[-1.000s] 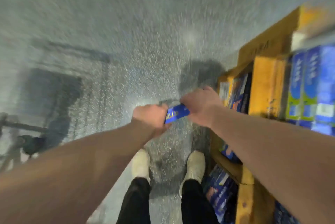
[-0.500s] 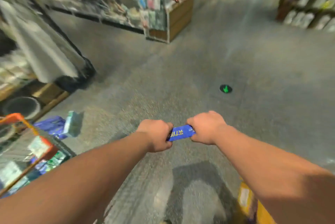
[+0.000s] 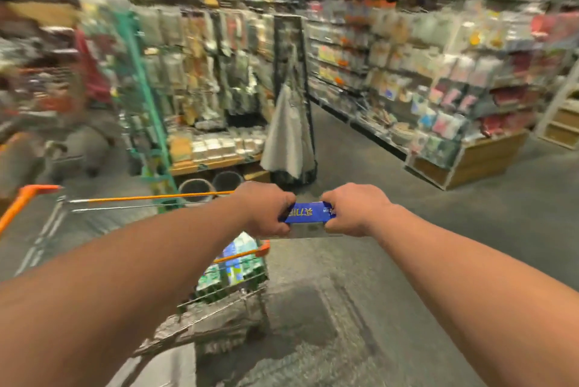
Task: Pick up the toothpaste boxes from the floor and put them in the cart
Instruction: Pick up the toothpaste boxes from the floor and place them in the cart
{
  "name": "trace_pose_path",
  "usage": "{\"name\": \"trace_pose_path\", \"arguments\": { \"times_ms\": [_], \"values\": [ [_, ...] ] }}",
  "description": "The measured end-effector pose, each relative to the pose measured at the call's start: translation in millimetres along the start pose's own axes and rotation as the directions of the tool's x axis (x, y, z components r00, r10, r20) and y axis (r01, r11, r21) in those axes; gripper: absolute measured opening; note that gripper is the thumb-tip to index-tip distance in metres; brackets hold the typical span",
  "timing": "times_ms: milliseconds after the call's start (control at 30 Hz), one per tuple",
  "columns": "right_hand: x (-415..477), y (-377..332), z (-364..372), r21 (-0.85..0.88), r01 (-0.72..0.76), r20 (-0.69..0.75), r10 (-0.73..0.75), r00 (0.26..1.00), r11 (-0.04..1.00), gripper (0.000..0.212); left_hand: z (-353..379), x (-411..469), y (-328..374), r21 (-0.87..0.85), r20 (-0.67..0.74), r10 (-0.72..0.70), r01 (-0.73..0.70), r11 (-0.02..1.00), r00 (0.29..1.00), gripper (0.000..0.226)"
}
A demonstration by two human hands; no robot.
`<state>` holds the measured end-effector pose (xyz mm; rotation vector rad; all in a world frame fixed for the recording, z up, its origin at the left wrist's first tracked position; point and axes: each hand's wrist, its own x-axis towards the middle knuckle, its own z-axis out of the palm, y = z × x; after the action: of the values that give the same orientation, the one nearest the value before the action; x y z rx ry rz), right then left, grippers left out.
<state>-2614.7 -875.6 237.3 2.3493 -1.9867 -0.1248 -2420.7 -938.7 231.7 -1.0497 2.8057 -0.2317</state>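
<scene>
Shop aisle, view heavily motion-blurred.

- Shelving [image 3: 438, 89]: packed racks across the back and right. Goods unreadable.
- Floor [image 3: 454, 230]: grey, speckled. No boxes visible on the stretch in view.
- Cart [image 3: 150, 197]: wire basket with orange rim, front-left of the person and under the left forearm. It stands close, likely so a load can go in without another step.
- Boxes in cart [image 3: 233, 264]: a stack of blue, green and white cartons against the cart's near-right corner. Count not legible.
- Left grip [image 3: 266, 209]: fingers curled round the left end of the box, knuckles up, roughly above the cart's right rim.
- Right grip [image 3: 354, 209]: fingers curled round the right end, mirroring the left.
- Toothpaste box [image 3: 308, 212]: blue, yellow lettering, lying level between the 2 grips. It is in the air above rim height, just right of the cart's corner, not yet inside. A pale face shows under the blue one; whether that is 1 box or more I cannot tell.

Judgement: holding both ends keeps the long box level and squared for lowering beside the stacked cartons. A short shift left over the basket is what remains.
</scene>
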Motion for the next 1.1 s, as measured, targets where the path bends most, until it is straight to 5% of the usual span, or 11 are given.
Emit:
{"name": "trace_pose_path", "arguments": {
  "times_ms": [333, 567, 1100],
  "values": [
    [180.8, -191.8, -29.3, 0.021, 0.193, -0.015, -0.193, 0.981, 0.981, 0.013, 41.7, -105.6, -230.2, 0.014, 0.033, -0.209, 0.208, 0.978, 0.977, 0.031],
    [288.8, -280.3, 6.0, 0.106, 0.177, 0.046, -0.183, 0.982, 0.978, 0.021, 98.4, -115.9, -354.6, 0.002, 0.144, -0.184, 0.186, 0.983, 0.972, 0.022],
    [473.2, -223.0, 143.9, 0.031, 0.151, 0.323, -0.153, 0.934, 0.988, 0.034, 275.4, 76.7, -434.2, -0.169, 0.349, -0.182, 0.253, 0.952, 0.919, 0.029]
  ]
}}
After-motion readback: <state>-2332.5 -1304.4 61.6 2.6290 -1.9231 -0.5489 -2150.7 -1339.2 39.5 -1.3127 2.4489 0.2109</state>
